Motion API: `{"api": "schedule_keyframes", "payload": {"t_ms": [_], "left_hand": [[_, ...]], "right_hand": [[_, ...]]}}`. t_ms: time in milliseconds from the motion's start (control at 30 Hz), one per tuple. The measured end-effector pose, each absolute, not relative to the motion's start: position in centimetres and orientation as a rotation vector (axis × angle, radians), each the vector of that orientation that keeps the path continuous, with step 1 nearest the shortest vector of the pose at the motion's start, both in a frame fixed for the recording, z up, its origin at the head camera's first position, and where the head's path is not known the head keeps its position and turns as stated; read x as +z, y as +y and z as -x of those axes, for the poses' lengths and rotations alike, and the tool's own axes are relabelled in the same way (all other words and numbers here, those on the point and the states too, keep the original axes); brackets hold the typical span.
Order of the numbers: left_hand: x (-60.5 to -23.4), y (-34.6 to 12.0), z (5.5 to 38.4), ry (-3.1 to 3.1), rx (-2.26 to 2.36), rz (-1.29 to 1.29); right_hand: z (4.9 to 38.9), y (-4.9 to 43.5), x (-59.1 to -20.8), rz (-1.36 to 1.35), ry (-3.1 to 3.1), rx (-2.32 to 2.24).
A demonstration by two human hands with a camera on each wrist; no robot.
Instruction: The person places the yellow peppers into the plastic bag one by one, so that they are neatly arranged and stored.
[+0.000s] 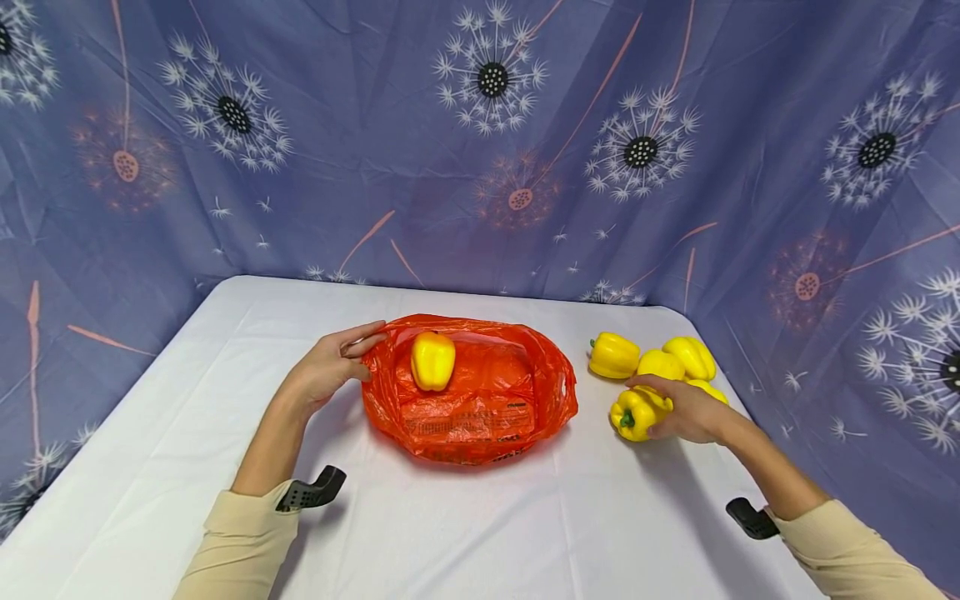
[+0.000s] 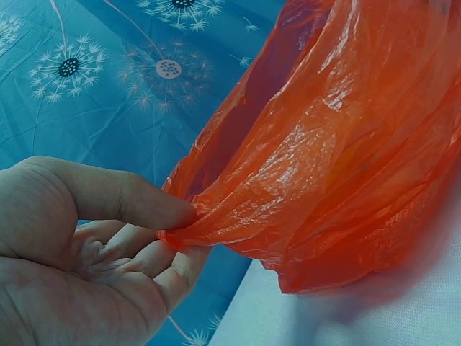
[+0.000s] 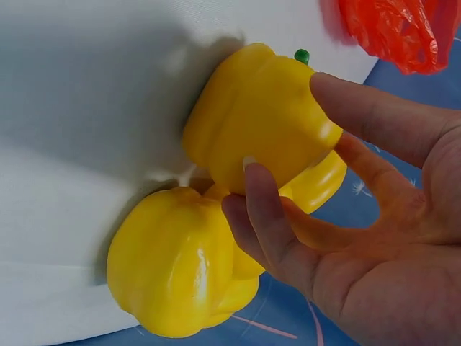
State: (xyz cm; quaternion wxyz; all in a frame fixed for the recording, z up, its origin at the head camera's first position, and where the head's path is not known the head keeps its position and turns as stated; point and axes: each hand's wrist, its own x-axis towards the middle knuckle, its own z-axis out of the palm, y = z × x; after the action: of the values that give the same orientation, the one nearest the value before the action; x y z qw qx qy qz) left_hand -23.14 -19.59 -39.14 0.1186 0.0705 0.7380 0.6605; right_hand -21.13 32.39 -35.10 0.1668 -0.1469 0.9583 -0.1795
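Note:
A red plastic bag point(image 1: 465, 408) lies on the table with its mouth spread wide toward me. One yellow bell pepper point(image 1: 432, 362) sits inside it, toward the left. My left hand point(image 1: 326, 367) is at the bag's left rim; in the left wrist view, thumb and fingers pinch the edge of the thin film. To the right of the bag, my right hand point(image 1: 688, 410) holds another yellow bell pepper point(image 3: 263, 115), thumb on one side and fingers on the other. This pepper's green stem points toward the bag, and its body is close over the table.
Several more yellow bell peppers point(image 1: 613, 356) are grouped beyond the right hand, near the table's right edge. A white cloth covers the table point(image 1: 465, 533). Behind and to the right hangs a blue dandelion-print curtain point(image 1: 360, 167).

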Motion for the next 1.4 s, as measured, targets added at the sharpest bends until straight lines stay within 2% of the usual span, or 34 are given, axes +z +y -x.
{"api": "schedule_keyframes", "payload": {"t_ms": [1400], "left_hand": [[-39.2, -19.8, 23.2, 2.160, 1.934, -0.221]], "right_hand": [[21.1, 31.7, -35.8, 0.339, 2.715, -0.510]]}}
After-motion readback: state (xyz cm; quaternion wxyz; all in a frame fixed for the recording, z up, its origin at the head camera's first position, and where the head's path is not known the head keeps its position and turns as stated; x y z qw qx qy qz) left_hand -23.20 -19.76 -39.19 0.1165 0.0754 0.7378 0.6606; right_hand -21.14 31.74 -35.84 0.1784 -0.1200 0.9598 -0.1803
